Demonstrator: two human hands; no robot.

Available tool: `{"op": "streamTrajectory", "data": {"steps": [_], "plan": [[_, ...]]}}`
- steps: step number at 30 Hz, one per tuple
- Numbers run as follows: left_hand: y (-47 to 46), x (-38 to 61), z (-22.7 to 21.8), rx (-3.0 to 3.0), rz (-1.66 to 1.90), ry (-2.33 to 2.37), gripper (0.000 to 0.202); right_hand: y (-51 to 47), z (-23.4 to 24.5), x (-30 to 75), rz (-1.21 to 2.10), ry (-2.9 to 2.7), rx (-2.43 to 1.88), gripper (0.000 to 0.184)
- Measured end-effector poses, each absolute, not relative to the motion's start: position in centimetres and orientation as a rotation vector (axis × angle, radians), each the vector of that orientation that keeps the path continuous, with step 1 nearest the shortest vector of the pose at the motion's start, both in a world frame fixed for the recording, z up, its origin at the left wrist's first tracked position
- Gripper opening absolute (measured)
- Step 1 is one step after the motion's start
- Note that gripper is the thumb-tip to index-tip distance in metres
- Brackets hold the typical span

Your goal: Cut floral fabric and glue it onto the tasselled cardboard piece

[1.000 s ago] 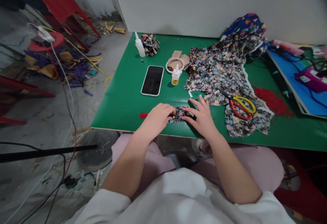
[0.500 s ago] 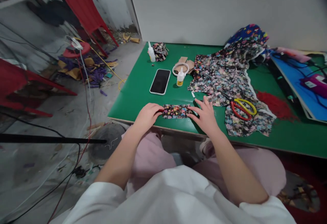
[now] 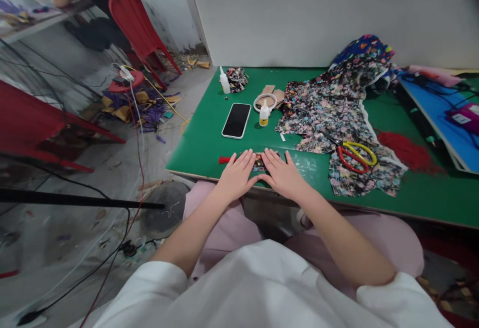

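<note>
A small piece of dark floral fabric (image 3: 259,162) lies near the front edge of the green table, mostly covered by my palms and fingers. My left hand (image 3: 238,172) rests flat on its left part, fingers stretched out. Over its right part lies my right hand (image 3: 280,171), also flat with fingers extended. The two thumbs come together below the strip. A red tassel (image 3: 224,160) sticks out to the left of my left hand. Beyond the hands are a phone (image 3: 236,120) and a small glue bottle (image 3: 264,114).
Scissors (image 3: 355,156) lie on a large floral cloth (image 3: 322,103) to the right, beside loose red threads (image 3: 406,151). At the table's far left stands another bottle (image 3: 224,82) by a crumpled scrap. A white ring (image 3: 258,101) lies near cardboard pieces. Red chairs (image 3: 136,21) stand on the left.
Both hands moved inward from the fabric's ends and now lie flat on top of it. The red tassel has come into view at the left.
</note>
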State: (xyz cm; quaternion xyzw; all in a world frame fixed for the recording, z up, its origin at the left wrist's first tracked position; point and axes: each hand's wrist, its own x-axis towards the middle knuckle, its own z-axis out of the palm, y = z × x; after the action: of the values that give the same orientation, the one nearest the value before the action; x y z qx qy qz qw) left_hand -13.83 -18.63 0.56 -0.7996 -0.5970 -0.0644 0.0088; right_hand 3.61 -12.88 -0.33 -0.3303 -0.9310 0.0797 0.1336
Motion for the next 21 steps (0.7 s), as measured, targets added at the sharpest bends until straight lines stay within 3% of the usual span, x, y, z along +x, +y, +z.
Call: {"op": "streamTrajectory", "data": {"steps": [6,10,14,21], "plan": [[-18.2,-14.7,0.5,-2.523,-0.348,-1.882,0.054,-12.6,-0.1,3.7,0.279,-2.677,-0.944,0.063],[-18.2,-17.3,0.4,-2.31,-0.631,-2.033,0.046,-12.5,0.1,4.9,0.348,-2.407,-0.954,0.043],[-18.4,-19.5,0.5,-2.299,-0.594,-2.058,0.033,-12.9,0.4,6.7,0.389,-1.998,-1.001,0.032],[-17.5,-18.9,2.0,-2.363,-0.533,-2.107,0.024,-13.1,0.2,7.6,0.425,-1.944,-1.049,0.036]]}}
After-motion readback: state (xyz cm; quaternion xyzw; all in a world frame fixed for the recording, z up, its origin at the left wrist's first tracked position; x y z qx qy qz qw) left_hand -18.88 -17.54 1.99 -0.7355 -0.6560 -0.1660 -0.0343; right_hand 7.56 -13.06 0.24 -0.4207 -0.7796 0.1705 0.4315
